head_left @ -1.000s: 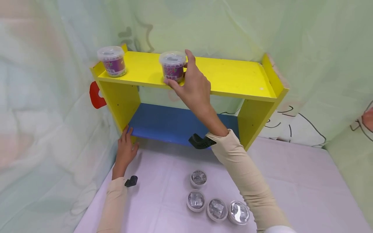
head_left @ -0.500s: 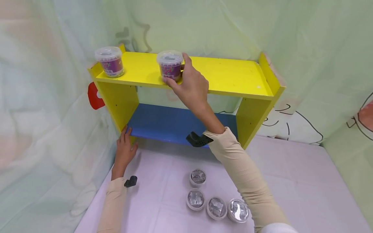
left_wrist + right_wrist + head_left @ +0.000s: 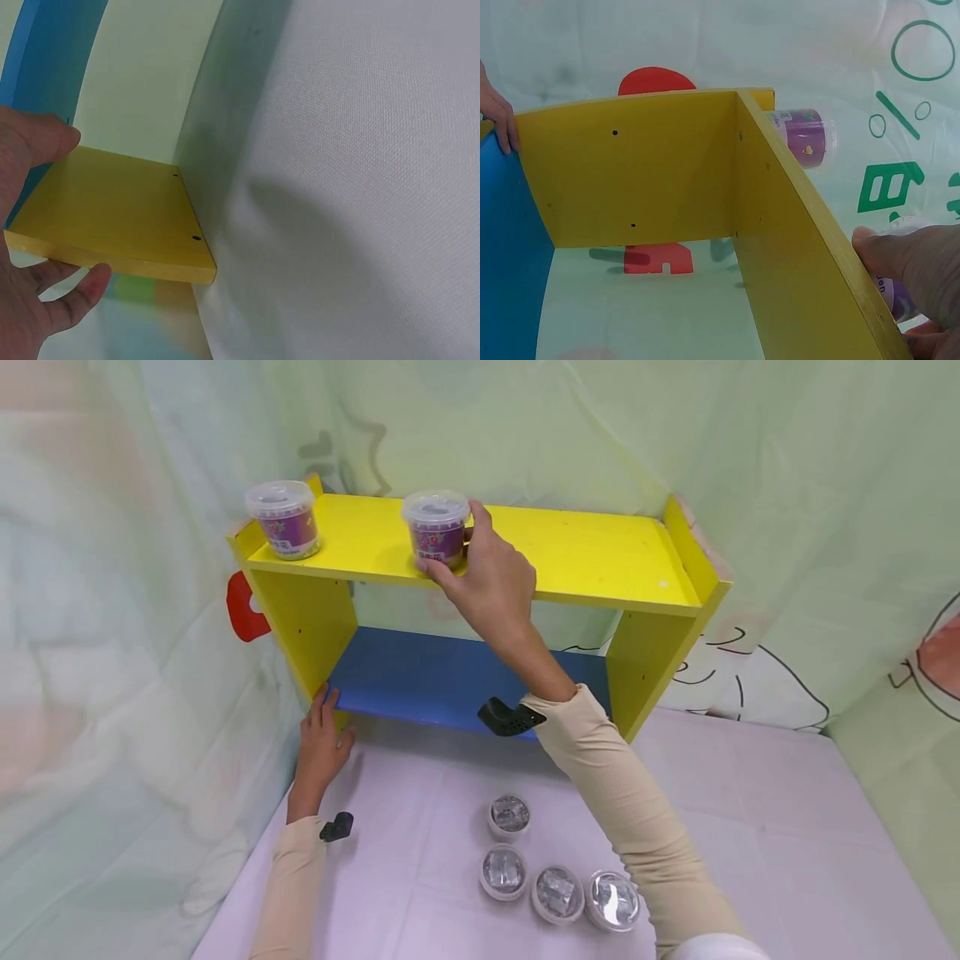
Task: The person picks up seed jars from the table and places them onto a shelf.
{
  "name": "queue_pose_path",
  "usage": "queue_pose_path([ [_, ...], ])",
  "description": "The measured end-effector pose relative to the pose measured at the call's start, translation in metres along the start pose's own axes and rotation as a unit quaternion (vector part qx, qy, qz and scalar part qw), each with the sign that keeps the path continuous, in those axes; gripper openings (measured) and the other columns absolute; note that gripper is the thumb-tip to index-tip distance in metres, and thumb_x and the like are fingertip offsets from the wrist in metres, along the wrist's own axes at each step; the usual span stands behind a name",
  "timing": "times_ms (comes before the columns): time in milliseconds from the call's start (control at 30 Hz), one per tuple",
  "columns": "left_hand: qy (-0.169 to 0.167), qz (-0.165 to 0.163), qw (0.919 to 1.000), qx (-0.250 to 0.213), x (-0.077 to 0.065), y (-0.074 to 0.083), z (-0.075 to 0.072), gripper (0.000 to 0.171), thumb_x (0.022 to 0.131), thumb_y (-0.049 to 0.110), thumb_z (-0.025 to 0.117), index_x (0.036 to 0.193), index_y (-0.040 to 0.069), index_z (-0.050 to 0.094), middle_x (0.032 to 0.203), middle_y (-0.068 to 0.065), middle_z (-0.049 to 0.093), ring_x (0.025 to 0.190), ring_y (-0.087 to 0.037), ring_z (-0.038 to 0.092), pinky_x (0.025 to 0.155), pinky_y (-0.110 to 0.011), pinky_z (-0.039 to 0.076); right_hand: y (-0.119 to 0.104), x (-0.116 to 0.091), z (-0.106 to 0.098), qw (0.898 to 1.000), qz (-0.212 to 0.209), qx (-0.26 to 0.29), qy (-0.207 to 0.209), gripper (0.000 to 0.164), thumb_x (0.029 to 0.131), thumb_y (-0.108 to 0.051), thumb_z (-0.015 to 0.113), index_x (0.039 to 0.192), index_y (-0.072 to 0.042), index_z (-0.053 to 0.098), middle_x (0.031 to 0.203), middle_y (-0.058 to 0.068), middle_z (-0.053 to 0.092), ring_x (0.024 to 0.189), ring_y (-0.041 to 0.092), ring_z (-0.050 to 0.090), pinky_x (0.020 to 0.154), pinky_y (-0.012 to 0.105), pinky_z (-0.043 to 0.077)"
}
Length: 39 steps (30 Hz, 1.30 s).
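On the yellow top board of a small shelf unit point(image 3: 600, 556), my right hand point(image 3: 498, 581) grips a clear-lidded plastic tub point(image 3: 437, 531) with a purple label, thumb at its front and fingers round its right side. The tub is upright, near the board's front edge. In the right wrist view that hand point(image 3: 926, 274) hides much of the tub. My left hand point(image 3: 321, 745) holds the lower left side panel of the unit. The left wrist view has its thumb on one face of the yellow panel point(image 3: 120, 206) and its fingers on the other.
A matching tub point(image 3: 288, 527) stands at the top board's left end. Several more lidded tubs point(image 3: 557, 893) sit on the pale tablecloth point(image 3: 405, 827) in front of the unit. Below the top board runs a blue shelf point(image 3: 442, 681). Printed cloth point(image 3: 150, 652) hangs behind and at the sides.
The head view has shifted slightly, moving the scene a little to the left. Both hands keep their holds, and the tub stays at about the same spot on the top board.
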<state>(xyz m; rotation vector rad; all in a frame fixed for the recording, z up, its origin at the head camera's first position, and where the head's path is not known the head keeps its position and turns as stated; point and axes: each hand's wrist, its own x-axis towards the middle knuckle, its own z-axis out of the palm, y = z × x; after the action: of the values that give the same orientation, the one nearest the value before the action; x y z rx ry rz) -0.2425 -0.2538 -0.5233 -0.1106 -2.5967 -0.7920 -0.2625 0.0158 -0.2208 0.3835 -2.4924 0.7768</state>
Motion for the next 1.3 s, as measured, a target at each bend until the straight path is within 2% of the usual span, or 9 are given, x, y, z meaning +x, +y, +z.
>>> queue_pose_path([
  [300, 0.004, 0.006, 1.0000, -0.003, 0.001, 0.000, 0.004, 0.071, 0.093, 0.010, 0.062, 0.151, 0.002, 0.021, 0.161, -0.018, 0.012, 0.128, -0.051, 0.032, 0.104, -0.064, 0.037, 0.002, -0.005, -0.002, 1.000, 0.002, -0.019, -0.003, 0.094, 0.082, -0.057, 0.070, 0.151, -0.009, 0.029, 0.128, 0.003, 0.067, 0.100, 0.020, 0.065, 0.071, 0.032, 0.049],
  [433, 0.004, 0.009, 0.9999, -0.002, 0.001, -0.002, 0.003, 0.071, 0.094, 0.010, 0.062, 0.151, 0.001, 0.020, 0.161, -0.018, 0.011, 0.129, -0.052, 0.031, 0.104, -0.064, 0.036, 0.003, -0.011, -0.003, 0.999, -0.005, -0.040, 0.009, 0.094, 0.081, -0.057, 0.071, 0.150, -0.007, 0.032, 0.128, 0.002, 0.066, 0.102, 0.021, 0.066, 0.074, 0.033, 0.050],
  [633, 0.011, 0.012, 0.9999, -0.003, 0.002, -0.002, -0.001, 0.071, 0.093, 0.009, 0.062, 0.150, 0.001, 0.021, 0.160, -0.018, 0.012, 0.125, -0.054, 0.033, 0.101, -0.065, 0.037, 0.010, -0.026, -0.001, 0.994, -0.056, -0.087, 0.043, 0.085, 0.084, -0.052, 0.071, 0.146, -0.002, 0.040, 0.130, 0.010, 0.064, 0.113, 0.027, 0.061, 0.090, 0.039, 0.047],
  [767, 0.013, 0.014, 0.9998, -0.002, 0.003, -0.001, -0.002, 0.071, 0.092, 0.008, 0.063, 0.150, 0.000, 0.022, 0.160, -0.020, 0.013, 0.123, -0.055, 0.034, 0.100, -0.066, 0.037, 0.020, -0.038, 0.006, 0.982, -0.109, -0.126, 0.086, 0.075, 0.089, -0.047, 0.066, 0.144, -0.002, 0.043, 0.131, 0.014, 0.063, 0.118, 0.030, 0.058, 0.096, 0.042, 0.045],
  [1000, 0.023, 0.011, 0.9997, 0.001, 0.003, -0.002, -0.002, 0.071, 0.091, 0.006, 0.064, 0.148, -0.002, 0.024, 0.159, -0.021, 0.014, 0.120, -0.055, 0.036, 0.098, -0.066, 0.038, 0.036, -0.055, 0.019, 0.955, -0.178, -0.170, 0.164, 0.062, 0.092, -0.039, 0.065, 0.140, -0.003, 0.048, 0.130, 0.015, 0.062, 0.124, 0.029, 0.054, 0.105, 0.043, 0.039],
  [1300, 0.021, 0.002, 0.9998, 0.002, 0.003, -0.001, 0.000, 0.071, 0.091, 0.007, 0.064, 0.149, -0.001, 0.023, 0.159, -0.019, 0.013, 0.118, -0.053, 0.036, 0.098, -0.065, 0.038, 0.048, -0.066, 0.020, 0.933, -0.244, -0.185, 0.191, 0.054, 0.094, -0.030, 0.063, 0.137, -0.002, 0.050, 0.136, 0.015, 0.058, 0.129, 0.030, 0.050, 0.110, 0.046, 0.035],
])
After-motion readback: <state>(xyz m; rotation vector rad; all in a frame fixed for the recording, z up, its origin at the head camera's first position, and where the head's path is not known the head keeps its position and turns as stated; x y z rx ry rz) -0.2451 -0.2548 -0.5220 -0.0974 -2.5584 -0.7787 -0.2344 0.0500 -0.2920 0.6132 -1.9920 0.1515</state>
